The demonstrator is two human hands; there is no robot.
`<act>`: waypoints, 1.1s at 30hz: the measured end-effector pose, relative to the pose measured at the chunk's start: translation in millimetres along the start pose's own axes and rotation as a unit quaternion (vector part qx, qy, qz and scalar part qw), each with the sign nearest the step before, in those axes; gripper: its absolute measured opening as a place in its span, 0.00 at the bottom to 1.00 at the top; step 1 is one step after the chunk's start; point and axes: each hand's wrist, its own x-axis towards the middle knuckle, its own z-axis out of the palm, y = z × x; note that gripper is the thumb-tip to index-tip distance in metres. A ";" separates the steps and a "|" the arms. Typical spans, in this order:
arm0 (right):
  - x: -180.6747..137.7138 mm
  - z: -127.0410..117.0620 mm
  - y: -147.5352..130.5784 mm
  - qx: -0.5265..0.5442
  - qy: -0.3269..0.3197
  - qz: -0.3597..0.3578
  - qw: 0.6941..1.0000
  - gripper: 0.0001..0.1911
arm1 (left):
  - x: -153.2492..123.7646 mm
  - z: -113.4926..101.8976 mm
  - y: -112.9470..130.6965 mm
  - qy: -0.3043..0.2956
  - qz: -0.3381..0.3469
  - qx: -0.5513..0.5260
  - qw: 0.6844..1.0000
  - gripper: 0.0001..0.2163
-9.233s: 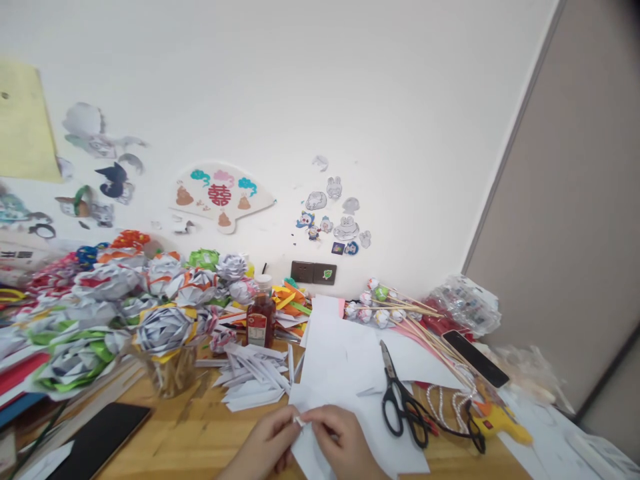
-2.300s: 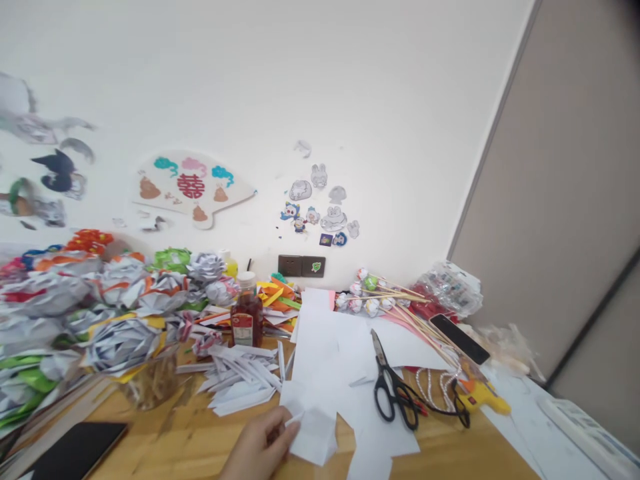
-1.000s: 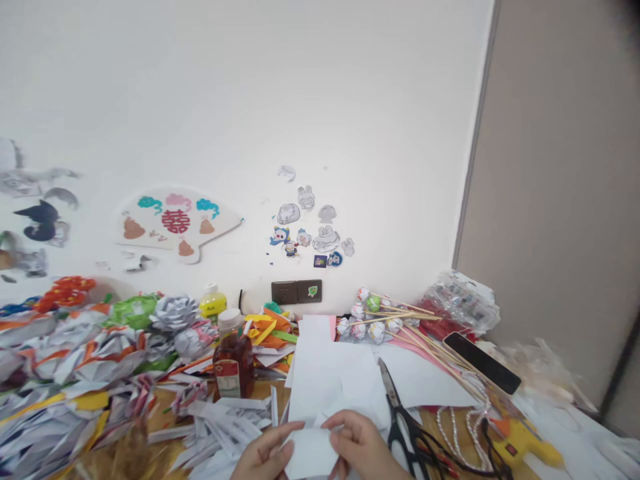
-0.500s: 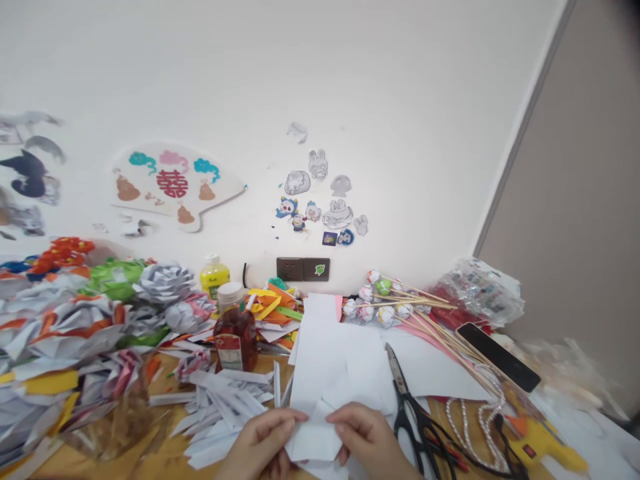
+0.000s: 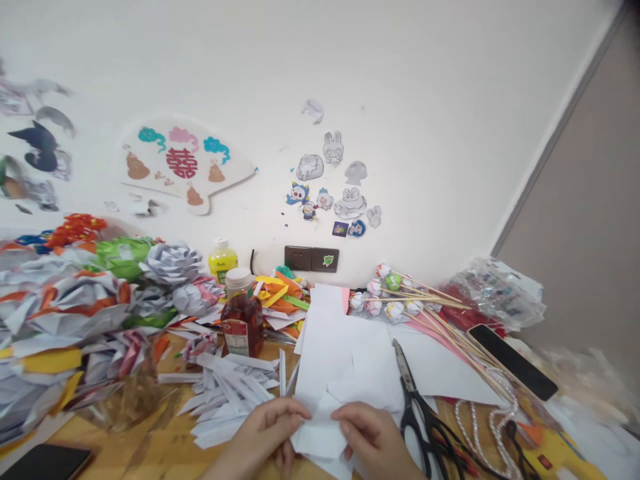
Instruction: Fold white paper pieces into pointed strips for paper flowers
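Note:
A small folded piece of white paper (image 5: 323, 430) is held between my two hands, low in the middle of the view. My left hand (image 5: 273, 427) pinches its left edge with thumb and forefinger. On the right edge, my right hand (image 5: 370, 430) grips it the same way. Larger white paper sheets (image 5: 327, 347) lie on the table just beyond and under it. Black-handled scissors (image 5: 417, 407) rest to the right of my right hand, blades pointing away. Left of my left hand is a pile of folded white paper strips (image 5: 235, 387).
A brown bottle (image 5: 241, 323) and a yellow bottle (image 5: 223, 259) stand behind the strips. Folded paper flowers (image 5: 85, 300) heap up at left. At right lie sticks with wrapped tips (image 5: 415, 300), a phone (image 5: 513, 360), a beaded cord (image 5: 493, 427) and a yellow glue gun (image 5: 555, 453).
The head view has tilted down and shifted left, bringing a dark phone-like object in at the lower left. Both hands keep hold of the folded paper, whose upper flap now stands out more.

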 end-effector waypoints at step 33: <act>-2.3 0.7 0.6 -0.017 0.009 -0.016 1.000 0.18 | -2.8 0.9 -1.2 0.019 0.003 -0.007 1.000 0.22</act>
